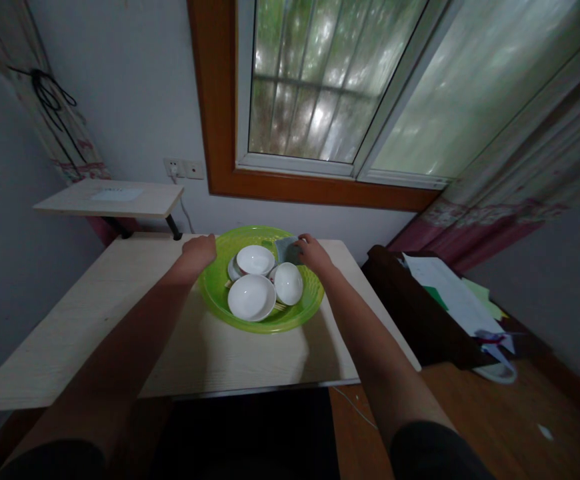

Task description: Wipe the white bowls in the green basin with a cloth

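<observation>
A round green plastic basin [215, 311] stands on the wooden table. In it lie several white bowls, among them a front bowl [252, 298], a back bowl [255, 259] and a tilted bowl [289, 284] on the right. Parts of light sticks, perhaps chopsticks [281, 307], poke out beneath them. My left hand [201, 251] is closed on the basin's left rim, its fingertips hidden from me. At the back right of the basin, the fingers of my right hand [313, 254] pinch a grey-blue cloth [287, 251], which hangs inside the rim.
The light wooden table [265, 363] ends just beyond the basin, by the wall and window. A small raised shelf [115, 199] with a paper label stands at the back left. To the right, a dark cabinet [395, 300] carries papers [453, 293] and a bag.
</observation>
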Tool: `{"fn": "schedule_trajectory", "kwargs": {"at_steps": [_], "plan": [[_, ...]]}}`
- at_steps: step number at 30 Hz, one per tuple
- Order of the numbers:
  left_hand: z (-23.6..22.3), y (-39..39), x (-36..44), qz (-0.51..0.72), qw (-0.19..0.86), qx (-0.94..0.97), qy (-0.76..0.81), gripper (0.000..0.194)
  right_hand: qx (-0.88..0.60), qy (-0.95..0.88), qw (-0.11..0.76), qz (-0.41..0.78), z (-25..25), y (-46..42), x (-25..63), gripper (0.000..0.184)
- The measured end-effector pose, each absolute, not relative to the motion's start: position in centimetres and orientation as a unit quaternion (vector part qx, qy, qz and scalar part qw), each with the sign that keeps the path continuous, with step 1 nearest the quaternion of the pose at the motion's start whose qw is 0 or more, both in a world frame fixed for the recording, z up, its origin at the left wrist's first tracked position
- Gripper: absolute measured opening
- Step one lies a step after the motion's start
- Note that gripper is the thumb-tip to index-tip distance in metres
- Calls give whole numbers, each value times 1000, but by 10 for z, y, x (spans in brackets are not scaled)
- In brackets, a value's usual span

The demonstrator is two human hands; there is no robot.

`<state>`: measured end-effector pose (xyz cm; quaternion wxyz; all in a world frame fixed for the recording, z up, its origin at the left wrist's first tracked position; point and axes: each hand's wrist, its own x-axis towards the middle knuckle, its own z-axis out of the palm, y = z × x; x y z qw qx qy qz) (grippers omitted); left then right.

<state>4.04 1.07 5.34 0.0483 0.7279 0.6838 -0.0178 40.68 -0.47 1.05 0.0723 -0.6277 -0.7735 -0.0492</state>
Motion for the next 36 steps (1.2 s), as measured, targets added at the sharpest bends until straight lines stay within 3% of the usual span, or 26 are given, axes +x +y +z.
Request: {"fn": "schedule_trajectory", "kwargs": {"at_steps": [5, 9, 21, 29, 32, 36], "plan": [[27, 37, 61, 43, 98, 740, 664, 47, -628, -773, 69, -56, 7, -5, 408, 51], [16, 37, 62, 58, 69, 741, 665, 48, -628, -773, 74, -55, 6, -6, 409, 50], [23, 19, 67, 55, 44, 727, 683, 50, -633, -767, 95, -45, 5, -6, 411, 49], [20, 16, 65, 44, 37, 727, 684, 60, -591, -792, 99, -114, 6, -11, 406, 40], [20, 14, 65, 48, 26, 726, 686, 61, -556, -817, 86, -129, 12, -15, 399, 35], [21, 13, 67, 44, 26, 721, 691, 62, -516, -852, 8, -90, 21, -17, 392, 34]]}}
